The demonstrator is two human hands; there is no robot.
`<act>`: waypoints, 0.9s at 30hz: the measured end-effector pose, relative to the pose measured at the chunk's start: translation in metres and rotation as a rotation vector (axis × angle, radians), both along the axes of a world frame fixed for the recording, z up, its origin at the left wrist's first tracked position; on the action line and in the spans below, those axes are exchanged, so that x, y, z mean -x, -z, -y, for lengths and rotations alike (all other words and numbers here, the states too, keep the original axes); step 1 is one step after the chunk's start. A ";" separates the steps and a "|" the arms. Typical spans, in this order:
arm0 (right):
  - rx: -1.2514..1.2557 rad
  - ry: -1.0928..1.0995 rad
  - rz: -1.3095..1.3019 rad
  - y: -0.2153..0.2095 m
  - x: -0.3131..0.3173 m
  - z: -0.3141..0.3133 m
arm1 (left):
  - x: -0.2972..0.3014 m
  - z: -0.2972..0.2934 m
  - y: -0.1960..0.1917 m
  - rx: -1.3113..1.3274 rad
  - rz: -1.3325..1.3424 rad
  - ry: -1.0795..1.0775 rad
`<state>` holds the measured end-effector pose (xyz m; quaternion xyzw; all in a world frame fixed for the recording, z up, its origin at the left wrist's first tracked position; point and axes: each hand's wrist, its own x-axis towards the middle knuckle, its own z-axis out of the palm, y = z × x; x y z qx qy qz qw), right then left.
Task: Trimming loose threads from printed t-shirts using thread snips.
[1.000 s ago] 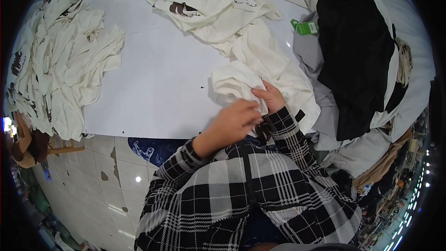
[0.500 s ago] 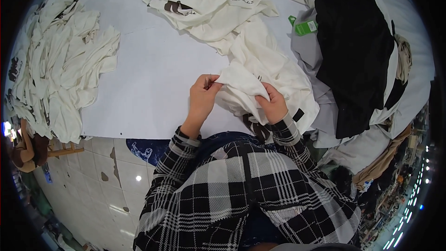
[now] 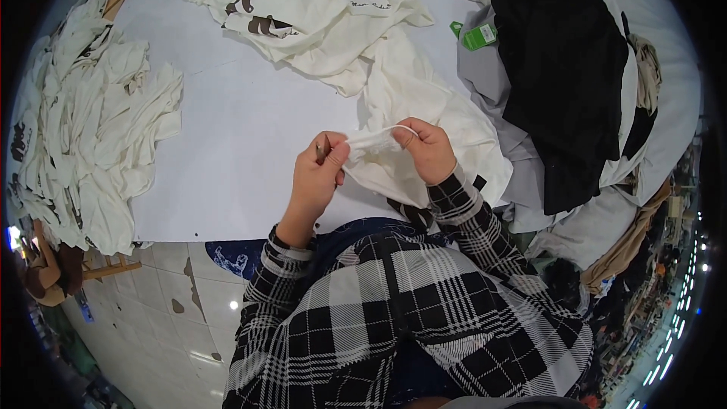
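Observation:
Both my hands hold a cream-white garment [image 3: 424, 106] at the near edge of a white table [image 3: 242, 144]. My left hand [image 3: 322, 174] pinches the garment's edge, with a small thin dark tool sticking up between its fingers. My right hand [image 3: 428, 150] grips the same stretched edge from the right, fingers curled over the fabric. The rest of the garment trails away across the table toward a heap of cream shirts with dark brown print [image 3: 303, 7].
A large pile of cream garments [image 3: 83, 136] covers the table's left end. A black garment [image 3: 568, 76] lies on grey cloth [image 3: 492, 76] at the right, beside a green tag [image 3: 478, 35]. Tiled floor [image 3: 151, 310] shows below the table edge.
My hands have lifted the garment's edge off the table and stretched it between them. My left hand, earlier laid over the cloth near the right hand, has moved left.

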<state>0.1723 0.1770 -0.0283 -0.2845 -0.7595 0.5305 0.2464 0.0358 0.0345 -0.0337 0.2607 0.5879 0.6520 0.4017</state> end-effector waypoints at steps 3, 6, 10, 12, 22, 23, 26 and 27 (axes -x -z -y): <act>0.456 -0.078 -0.071 0.008 0.000 -0.002 | 0.002 -0.005 0.009 -0.035 0.392 0.014; 0.757 -0.033 -0.175 0.006 0.002 0.000 | 0.003 -0.011 0.011 -0.078 0.515 -0.023; 0.919 -0.046 -0.148 0.000 0.001 0.001 | 0.006 -0.015 0.008 -0.042 0.514 -0.026; 0.948 -0.080 -0.115 -0.007 -0.002 -0.001 | 0.010 -0.017 0.003 -0.029 0.494 -0.016; 0.776 -0.413 -0.214 -0.016 -0.011 0.005 | 0.010 -0.044 -0.003 0.190 0.226 0.262; 0.748 -0.322 -0.249 -0.015 -0.011 0.007 | 0.007 -0.044 -0.004 0.256 -0.028 0.187; 0.545 -0.220 -0.249 -0.014 -0.011 0.008 | 0.010 -0.026 -0.018 0.140 -0.022 0.010; 0.372 -0.209 -0.212 -0.014 -0.011 0.008 | 0.010 -0.020 -0.023 0.083 -0.017 -0.077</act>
